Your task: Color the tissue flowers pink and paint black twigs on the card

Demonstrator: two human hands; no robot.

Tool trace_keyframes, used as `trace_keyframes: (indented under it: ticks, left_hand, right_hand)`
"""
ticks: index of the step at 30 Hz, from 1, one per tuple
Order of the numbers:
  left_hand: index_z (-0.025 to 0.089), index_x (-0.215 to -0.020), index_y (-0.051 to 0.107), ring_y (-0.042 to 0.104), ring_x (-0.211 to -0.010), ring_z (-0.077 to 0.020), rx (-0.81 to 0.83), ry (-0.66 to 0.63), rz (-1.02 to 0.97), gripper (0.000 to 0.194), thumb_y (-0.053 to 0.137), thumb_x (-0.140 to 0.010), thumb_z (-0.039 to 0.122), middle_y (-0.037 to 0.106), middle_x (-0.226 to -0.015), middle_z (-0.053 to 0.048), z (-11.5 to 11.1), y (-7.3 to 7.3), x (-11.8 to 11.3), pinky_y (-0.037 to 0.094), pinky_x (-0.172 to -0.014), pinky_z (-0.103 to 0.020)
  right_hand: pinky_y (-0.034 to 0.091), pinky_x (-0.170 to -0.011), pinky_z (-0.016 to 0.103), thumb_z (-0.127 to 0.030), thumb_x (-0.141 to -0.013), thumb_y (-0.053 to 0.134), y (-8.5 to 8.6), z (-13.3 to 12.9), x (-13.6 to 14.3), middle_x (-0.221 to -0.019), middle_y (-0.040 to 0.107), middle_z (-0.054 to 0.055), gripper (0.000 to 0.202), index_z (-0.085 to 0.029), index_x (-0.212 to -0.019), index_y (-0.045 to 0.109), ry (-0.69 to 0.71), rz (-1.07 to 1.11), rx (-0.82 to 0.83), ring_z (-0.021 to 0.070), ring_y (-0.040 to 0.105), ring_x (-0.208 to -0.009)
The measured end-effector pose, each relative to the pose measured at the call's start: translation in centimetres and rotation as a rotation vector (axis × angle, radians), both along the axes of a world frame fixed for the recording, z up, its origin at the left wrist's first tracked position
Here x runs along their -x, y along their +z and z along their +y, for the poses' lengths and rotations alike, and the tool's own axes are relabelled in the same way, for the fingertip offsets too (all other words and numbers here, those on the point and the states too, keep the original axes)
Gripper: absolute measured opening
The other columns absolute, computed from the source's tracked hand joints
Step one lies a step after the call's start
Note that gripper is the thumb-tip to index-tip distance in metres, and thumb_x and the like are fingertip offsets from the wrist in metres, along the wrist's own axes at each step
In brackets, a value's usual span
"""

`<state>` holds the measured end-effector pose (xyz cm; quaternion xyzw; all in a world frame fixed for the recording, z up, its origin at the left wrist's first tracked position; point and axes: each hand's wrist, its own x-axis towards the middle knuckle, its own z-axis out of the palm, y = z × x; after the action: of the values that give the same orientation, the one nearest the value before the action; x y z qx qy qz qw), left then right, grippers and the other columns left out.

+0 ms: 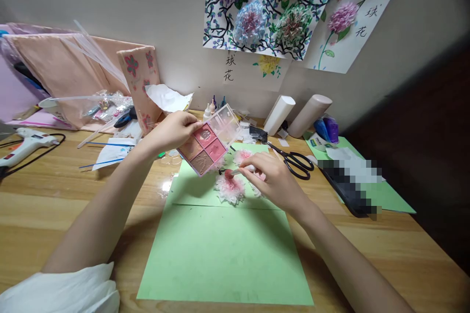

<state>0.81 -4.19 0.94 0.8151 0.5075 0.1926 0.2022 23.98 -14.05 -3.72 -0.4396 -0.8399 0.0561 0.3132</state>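
My left hand (178, 129) grips a makeup palette (203, 150) by its upper corner. The palette's clear lid (224, 124) is swung up, and its pans show pink, red and brown powders. Pinched in my right hand (273, 176) is a makeup brush (232, 173) with a short pale handle and a pinkish head. The brush head is at the top of a white paper flower (230, 189) with a pink middle. More pink-and-white flowers (243, 156) lie around it, some partly hidden by my right hand and the palette. Green paper (223, 254) is spread under the flowers.
Black-handled scissors (297, 162) lie right of my right hand. A blurred-out dark object (345, 186) rests further right on another green sheet. A hot glue gun (31, 145) lies at the left. Small bottles and two white cylinders (279, 115) stand by the wall, under flower pictures (271, 10).
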Motion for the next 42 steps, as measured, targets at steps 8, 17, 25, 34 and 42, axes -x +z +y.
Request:
trace_keyframes:
  ticks: [8,17,25,34,42]
  left_hand:
    - [0.014,-0.062,0.053,0.040,-0.057,-0.0114,-0.004,0.000,0.001,0.031,0.041,-0.082,0.034,0.049,-0.061,-0.001,0.1,-0.1,0.0,0.028,-0.053,-0.024]
    - [0.014,-0.061,0.052,0.038,-0.056,-0.0113,0.032,-0.021,-0.003,0.030,0.043,-0.081,0.034,0.047,-0.059,0.000,0.1,-0.5,-0.5,0.028,-0.053,-0.023]
    - [0.013,-0.066,0.055,0.040,-0.056,-0.0115,0.122,-0.153,-0.054,0.035,0.041,-0.082,0.040,0.049,-0.062,-0.001,0.1,-2.3,-2.1,0.028,-0.052,-0.023]
    - [0.013,-0.068,0.054,0.039,-0.057,-0.0111,0.196,-0.238,-0.097,0.037,0.041,-0.083,0.043,0.046,-0.062,0.000,-0.2,-2.4,-2.5,0.028,-0.051,-0.023]
    - [0.013,-0.065,0.053,0.039,-0.056,-0.0110,0.160,-0.231,-0.067,0.037,0.040,-0.083,0.043,0.046,-0.061,0.000,0.0,-2.4,-2.4,0.027,-0.051,-0.023]
  right_hand:
    - [0.040,-0.064,0.025,-0.024,-0.087,0.053,0.5,-0.3,0.1,-0.075,0.063,0.003,0.013,-0.017,-0.081,0.061,0.045,-0.019,0.094,0.0134,0.053,-0.071]
    - [0.042,-0.060,0.024,-0.022,-0.085,0.056,1.0,-0.9,0.2,-0.076,0.067,0.002,0.010,-0.018,-0.085,0.065,0.147,0.126,0.115,0.0114,0.056,-0.066]
    - [0.046,-0.065,0.028,-0.015,-0.080,0.061,1.9,-0.4,-1.5,-0.077,0.067,0.003,0.020,-0.020,-0.098,0.066,0.068,0.153,-0.279,0.0136,0.058,-0.068]
    - [0.047,-0.066,0.028,-0.015,-0.083,0.057,1.0,-0.3,-1.0,-0.080,0.066,0.007,0.020,-0.016,-0.102,0.062,0.149,-0.025,-0.318,0.0151,0.057,-0.072]
    - [0.046,-0.064,0.027,-0.016,-0.084,0.056,1.3,-0.3,-1.0,-0.075,0.065,0.006,0.019,-0.014,-0.102,0.063,0.194,-0.056,-0.281,0.0143,0.056,-0.070]
